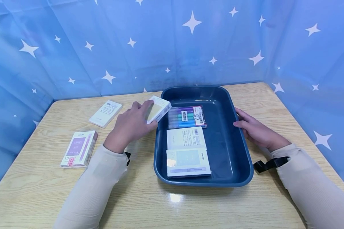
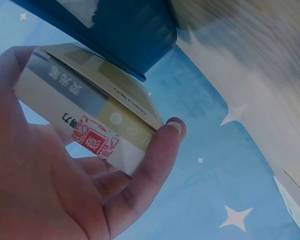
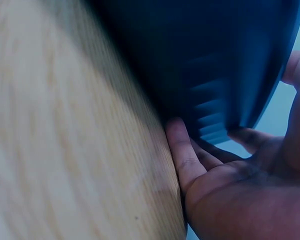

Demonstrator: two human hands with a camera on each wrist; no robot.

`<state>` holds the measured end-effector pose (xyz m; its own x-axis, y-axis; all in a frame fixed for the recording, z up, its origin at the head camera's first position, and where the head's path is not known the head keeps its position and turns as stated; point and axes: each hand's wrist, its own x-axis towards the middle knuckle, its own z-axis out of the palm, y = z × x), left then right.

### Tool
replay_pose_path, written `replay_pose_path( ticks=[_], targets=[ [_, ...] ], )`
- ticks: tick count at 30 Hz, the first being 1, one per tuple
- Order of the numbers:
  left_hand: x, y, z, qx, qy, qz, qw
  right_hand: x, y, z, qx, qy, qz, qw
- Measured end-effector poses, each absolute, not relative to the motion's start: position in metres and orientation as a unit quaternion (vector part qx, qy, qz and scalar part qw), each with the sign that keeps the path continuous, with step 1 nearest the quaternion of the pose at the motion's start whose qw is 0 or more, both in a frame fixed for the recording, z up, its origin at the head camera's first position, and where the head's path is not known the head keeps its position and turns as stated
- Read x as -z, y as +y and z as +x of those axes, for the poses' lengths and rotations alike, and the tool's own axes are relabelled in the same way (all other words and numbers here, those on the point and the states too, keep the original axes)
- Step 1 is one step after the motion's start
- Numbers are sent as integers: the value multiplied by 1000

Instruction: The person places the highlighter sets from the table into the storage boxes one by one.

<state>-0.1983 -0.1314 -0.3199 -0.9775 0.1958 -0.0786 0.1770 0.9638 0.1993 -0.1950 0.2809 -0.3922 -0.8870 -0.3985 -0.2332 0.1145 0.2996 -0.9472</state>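
My left hand (image 1: pixel 132 125) grips a small white and yellow highlighter box (image 1: pixel 160 108), tilted at the left rim of a dark blue tray (image 1: pixel 222 143). In the left wrist view, thumb and fingers clasp the ends of the box (image 2: pixel 90 117). On the tray's right side, my right hand (image 1: pixel 256 131) holds the rim, thumb over the edge and fingers against the outer wall (image 3: pixel 205 65). Inside the tray, along its left half, lie a clear pack of coloured pens (image 1: pixel 186 117), a white box with printed text (image 1: pixel 186 138) and a white and lilac box (image 1: pixel 188 161).
To the left on the wooden table (image 1: pixel 143 197) lie a white box with small print (image 1: pixel 106 114) and a purple and white pen box (image 1: pixel 79 149). A blue curtain (image 1: pixel 160 47) with white stars hangs behind the table and along its sides.
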Motion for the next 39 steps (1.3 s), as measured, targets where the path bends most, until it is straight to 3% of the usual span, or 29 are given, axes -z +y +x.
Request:
replay_pose_path(
  ticks=[39],
  targets=[
    [318, -120, -188, -88, 966, 240, 36, 392, 282, -195, 583, 777, -90, 220]
  ],
)
